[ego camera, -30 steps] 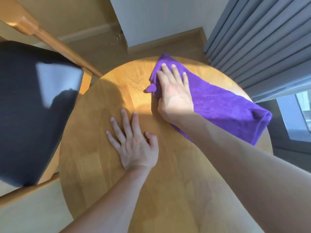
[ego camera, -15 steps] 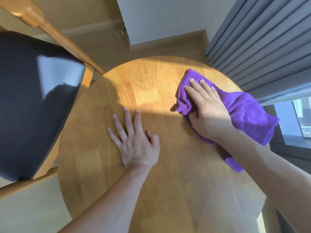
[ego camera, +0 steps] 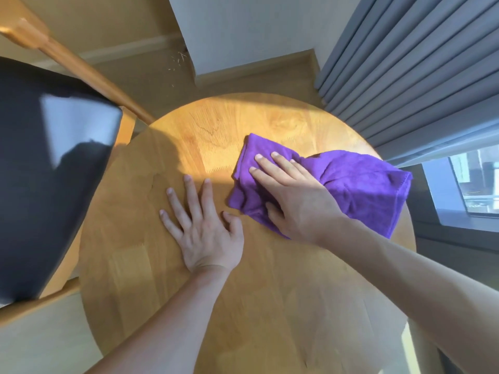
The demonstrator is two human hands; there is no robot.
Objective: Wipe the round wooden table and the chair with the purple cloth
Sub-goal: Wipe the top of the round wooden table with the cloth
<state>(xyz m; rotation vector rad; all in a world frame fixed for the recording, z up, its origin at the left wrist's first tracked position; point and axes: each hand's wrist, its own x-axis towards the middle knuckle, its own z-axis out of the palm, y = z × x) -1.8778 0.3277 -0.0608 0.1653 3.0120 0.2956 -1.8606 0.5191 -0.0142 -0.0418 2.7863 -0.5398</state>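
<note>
**Ana:** Two hands are on the counter (ego camera: pixel 270 306). Which one does the work?

**Ben:** The right hand (ego camera: pixel 294 198). It lies flat on the purple cloth (ego camera: pixel 359 184) with its fingers straight and spread, pressing down instead of pinching. The cloth is bunched into folds on the right half of the round wooden top, and its right end reaches the edge near the grey curtain (ego camera: pixel 405 76).

**Ana:** And the left hand (ego camera: pixel 205 225)?

**Ben:** Open too, palm down on bare wood just left of the cloth, fingers fanned. It seems to brace the person and holds nothing.

**Ana:** How does this stroke go well?

**Ben:** The palm should keep even pressure so the whole pad of cloth drags, not only the part under the fingertips. The loose right end carries no weight, so it probably cleans little; gathering it under the palm would help. Overlapping passes from the sunlit far part toward the near rim should leave no strips missed.

**Ana:** Anything in the way?

**Ben:** The bracing hand covers wood which needs wiping as well, so it has to shift once the cloth comes left.

**Ana:** What about the chair (ego camera: pixel 48 171)?

**Ben:** It stands at the left with its dark glossy seat against the counter's edge, apparently not yet wiped.
</note>
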